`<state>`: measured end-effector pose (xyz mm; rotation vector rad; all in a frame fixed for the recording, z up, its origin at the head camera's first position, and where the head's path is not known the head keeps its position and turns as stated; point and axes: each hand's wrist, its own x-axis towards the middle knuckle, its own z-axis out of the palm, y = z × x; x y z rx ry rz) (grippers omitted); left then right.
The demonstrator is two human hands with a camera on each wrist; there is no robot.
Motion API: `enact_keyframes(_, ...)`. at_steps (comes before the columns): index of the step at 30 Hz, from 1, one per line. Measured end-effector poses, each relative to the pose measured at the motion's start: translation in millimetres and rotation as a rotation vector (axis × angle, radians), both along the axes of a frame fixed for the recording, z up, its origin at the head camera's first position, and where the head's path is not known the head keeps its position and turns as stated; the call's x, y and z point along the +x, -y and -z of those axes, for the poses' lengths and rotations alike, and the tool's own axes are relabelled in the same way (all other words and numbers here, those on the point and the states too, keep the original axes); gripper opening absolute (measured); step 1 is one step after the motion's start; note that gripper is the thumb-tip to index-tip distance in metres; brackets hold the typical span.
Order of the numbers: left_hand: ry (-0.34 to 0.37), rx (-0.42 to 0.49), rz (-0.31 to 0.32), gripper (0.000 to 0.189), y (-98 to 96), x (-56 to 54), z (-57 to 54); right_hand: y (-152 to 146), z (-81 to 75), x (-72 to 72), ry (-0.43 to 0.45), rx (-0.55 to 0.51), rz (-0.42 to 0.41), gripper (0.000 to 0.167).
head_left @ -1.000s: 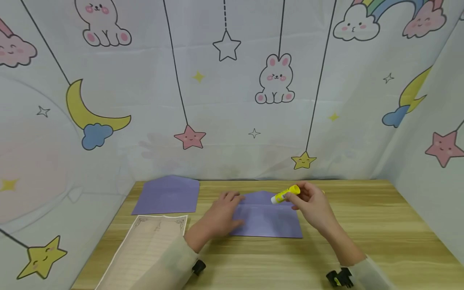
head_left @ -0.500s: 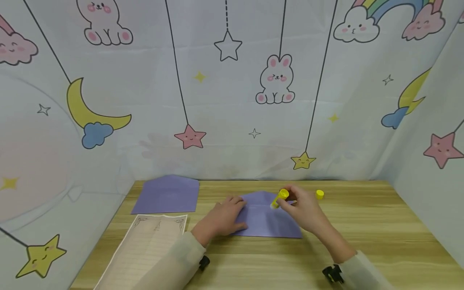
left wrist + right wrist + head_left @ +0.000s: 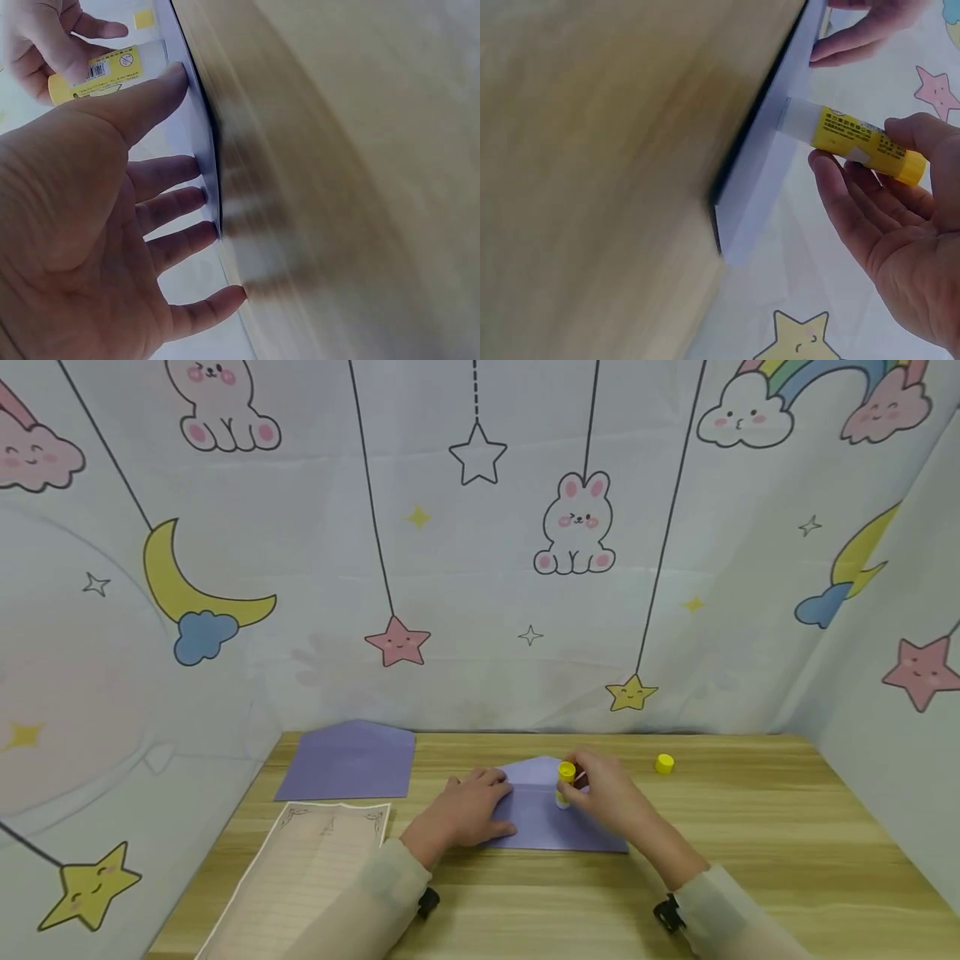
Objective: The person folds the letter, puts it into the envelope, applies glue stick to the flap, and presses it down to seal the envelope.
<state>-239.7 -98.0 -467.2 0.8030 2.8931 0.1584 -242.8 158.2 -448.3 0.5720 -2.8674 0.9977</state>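
A purple envelope [image 3: 532, 827] with its pointed flap at the far side lies in the middle of the table. My left hand [image 3: 468, 810] rests on its left part, fingers spread and fingertips pressing it down, as the left wrist view also shows. In my right hand [image 3: 611, 793] is a yellow and white glue stick [image 3: 855, 142], pinched between thumb and fingers. It stands nearly upright, its white end down against the envelope just below the flap's fold. The glue stick's yellow cap [image 3: 664, 763] sits apart on the table, beyond the right hand.
Another purple envelope [image 3: 348, 764] lies at the table's back left. In front of it is a lined sheet of letter paper [image 3: 322, 852] with ornamented corners, partly under the left sleeve. A printed cloth [image 3: 480, 568] hangs behind the wooden table [image 3: 765, 835].
My right hand has brought the glue stick down from above the flap onto the envelope, turning it upright and shifting left. The left hand has moved slightly and still presses the envelope.
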Motion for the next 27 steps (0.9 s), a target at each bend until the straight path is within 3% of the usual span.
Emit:
enact_keyframes(5, -0.001, -0.010, -0.005, 0.070, -1.2, 1.0, -0.7, 1, 3.5, -1.4, 0.027, 0.002, -0.008, 0.022)
enact_keyframes(17, 0.008, -0.029, -0.018, 0.071, -2.3, -1.6, 1.5, 16, 2.9, 1.0, -0.003, -0.021, -0.036, 0.022)
enact_keyframes(27, 0.009, -0.023, -0.012, 0.070, -2.1, -1.7, 1.5, 37, 5.2, -2.5, 0.020, -0.066, -0.143, 0.017)
